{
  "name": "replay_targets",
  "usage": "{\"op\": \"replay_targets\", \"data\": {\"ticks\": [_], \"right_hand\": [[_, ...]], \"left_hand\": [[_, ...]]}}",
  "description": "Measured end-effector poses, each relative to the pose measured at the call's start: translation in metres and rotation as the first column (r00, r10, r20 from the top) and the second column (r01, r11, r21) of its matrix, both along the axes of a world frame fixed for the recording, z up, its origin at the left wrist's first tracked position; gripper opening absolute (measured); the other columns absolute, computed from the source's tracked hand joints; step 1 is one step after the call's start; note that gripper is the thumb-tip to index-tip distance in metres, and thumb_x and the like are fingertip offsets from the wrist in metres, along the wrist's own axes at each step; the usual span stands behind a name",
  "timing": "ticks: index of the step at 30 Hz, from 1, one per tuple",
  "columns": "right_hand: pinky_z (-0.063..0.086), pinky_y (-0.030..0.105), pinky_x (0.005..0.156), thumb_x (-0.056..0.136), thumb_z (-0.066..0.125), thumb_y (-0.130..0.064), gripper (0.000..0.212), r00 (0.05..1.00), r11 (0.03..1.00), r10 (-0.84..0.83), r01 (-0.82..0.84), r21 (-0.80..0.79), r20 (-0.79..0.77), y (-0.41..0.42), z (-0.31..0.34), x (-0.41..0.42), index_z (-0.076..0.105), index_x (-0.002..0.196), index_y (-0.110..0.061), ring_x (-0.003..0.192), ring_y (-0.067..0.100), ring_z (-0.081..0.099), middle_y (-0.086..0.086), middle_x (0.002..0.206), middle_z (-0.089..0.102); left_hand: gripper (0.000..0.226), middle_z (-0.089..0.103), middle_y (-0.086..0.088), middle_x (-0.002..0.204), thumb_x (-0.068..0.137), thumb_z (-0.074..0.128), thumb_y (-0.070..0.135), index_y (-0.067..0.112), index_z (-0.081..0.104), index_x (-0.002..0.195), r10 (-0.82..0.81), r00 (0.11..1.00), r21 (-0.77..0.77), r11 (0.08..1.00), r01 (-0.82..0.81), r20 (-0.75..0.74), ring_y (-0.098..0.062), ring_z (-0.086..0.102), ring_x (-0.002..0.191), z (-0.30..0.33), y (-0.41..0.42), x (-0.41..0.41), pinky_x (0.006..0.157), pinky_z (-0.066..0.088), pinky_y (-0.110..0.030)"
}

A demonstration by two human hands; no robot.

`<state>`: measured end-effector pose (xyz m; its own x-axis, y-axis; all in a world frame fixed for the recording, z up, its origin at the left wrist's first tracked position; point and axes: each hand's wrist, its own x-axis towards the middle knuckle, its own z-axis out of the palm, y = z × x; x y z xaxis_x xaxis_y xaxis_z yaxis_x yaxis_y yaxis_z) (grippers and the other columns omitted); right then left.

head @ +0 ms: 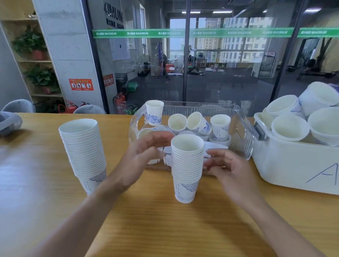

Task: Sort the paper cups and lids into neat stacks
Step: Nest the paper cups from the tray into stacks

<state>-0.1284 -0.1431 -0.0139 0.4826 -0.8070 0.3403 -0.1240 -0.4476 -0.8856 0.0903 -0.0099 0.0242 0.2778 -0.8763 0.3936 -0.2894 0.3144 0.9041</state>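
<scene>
A tall stack of white paper cups with blue print [186, 168] stands upright on the wooden table in the middle. My left hand [143, 158] hovers just left of it with relaxed fingers, and my right hand [227, 166] hovers just right of it, fingers loosely bent; neither plainly touches the stack. A second, taller cup stack [84, 153] leans slightly at the left. Behind the middle stack, a clear plastic bin [243, 136] holds several loose cups [219, 127] and white lids [216, 145].
A white tub marked "A" [304, 167] at the right is heaped with white paper bowls [290, 127]. A grey object [4, 125] lies at the table's left edge. A glass wall and chairs stand behind the table.
</scene>
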Motion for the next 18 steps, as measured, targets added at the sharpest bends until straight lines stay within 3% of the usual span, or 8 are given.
{"op": "replay_targets", "data": {"ticks": [2, 5, 7, 9, 14, 18], "right_hand": [[0.058, 0.035, 0.085, 0.089, 0.065, 0.006, 0.042, 0.998, 0.998, -0.048, 0.049, -0.044, 0.03, -0.005, 0.011, 0.0, 0.073, 0.105, -0.032, 0.091, 0.009, 0.073, -0.012, 0.091, 0.078], [0.055, 0.027, 0.085, 0.092, 0.065, -0.001, 0.037, 0.997, 0.984, -0.072, 0.072, -0.163, 0.004, -0.017, 0.034, 0.003, 0.072, 0.103, -0.036, 0.094, 0.001, 0.071, -0.019, 0.095, 0.076], [0.054, 0.024, 0.09, 0.093, 0.065, -0.005, 0.031, 0.993, 0.967, -0.092, 0.07, -0.246, -0.077, -0.031, 0.05, 0.009, 0.07, 0.107, -0.032, 0.099, -0.002, 0.067, -0.019, 0.1, 0.074], [0.052, 0.032, 0.101, 0.094, 0.065, -0.009, 0.031, 0.97, 0.938, -0.133, 0.058, -0.342, -0.201, -0.048, 0.063, 0.017, 0.066, 0.118, -0.028, 0.111, 0.004, 0.063, -0.015, 0.114, 0.07], [0.04, 0.039, 0.108, 0.099, 0.062, -0.021, 0.054, 0.805, 0.891, -0.3, 0.045, -0.451, -0.513, -0.079, 0.09, 0.041, 0.045, 0.15, -0.017, 0.138, 0.024, 0.045, 0.003, 0.149, 0.052], [0.038, 0.045, 0.111, 0.1, 0.06, -0.031, 0.055, 0.611, 0.878, -0.384, 0.009, -0.479, -0.692, -0.1, 0.102, 0.06, 0.041, 0.147, -0.008, 0.145, 0.032, 0.036, 0.013, 0.153, 0.046]], "left_hand": [[0.038, 0.074, -0.002, 0.122, 0.089, 0.062, 0.004, 0.01, 0.068, 0.126, 0.092, 0.995, -0.006, 0.996, -0.092, 0.048, -0.015, 0.068, 0.118, 0.01, -0.007, 0.007, 0.098, 0.056, -0.032], [0.029, 0.074, 0.006, 0.116, 0.096, 0.064, 0.003, 0.016, 0.07, 0.121, 0.227, 0.954, 0.005, 0.973, -0.232, 0.195, -0.006, 0.068, 0.11, 0.023, -0.029, 0.015, 0.092, 0.054, -0.022], [0.028, 0.071, 0.013, 0.116, 0.096, 0.068, 0.012, 0.023, 0.069, 0.122, 0.305, 0.897, 0.004, 0.946, -0.324, 0.32, 0.0, 0.065, 0.111, 0.026, -0.05, 0.021, 0.096, 0.053, -0.025], [0.036, 0.067, 0.014, 0.123, 0.094, 0.072, 0.02, 0.026, 0.064, 0.129, 0.33, 0.834, 0.029, 0.924, -0.381, 0.442, -0.003, 0.06, 0.117, 0.026, -0.072, 0.025, 0.098, 0.053, -0.03], [0.06, 0.057, 0.004, 0.135, 0.085, 0.081, 0.027, 0.029, 0.051, 0.137, 0.308, 0.605, 0.04, 0.87, -0.491, 0.734, -0.015, 0.053, 0.112, 0.025, -0.117, 0.031, 0.087, 0.052, -0.039], [0.076, 0.051, -0.003, 0.145, 0.084, 0.083, 0.032, 0.026, 0.04, 0.146, 0.22, 0.478, 0.086, 0.837, -0.54, 0.851, -0.027, 0.053, 0.126, 0.025, -0.145, 0.045, 0.093, 0.055, -0.047]]}}
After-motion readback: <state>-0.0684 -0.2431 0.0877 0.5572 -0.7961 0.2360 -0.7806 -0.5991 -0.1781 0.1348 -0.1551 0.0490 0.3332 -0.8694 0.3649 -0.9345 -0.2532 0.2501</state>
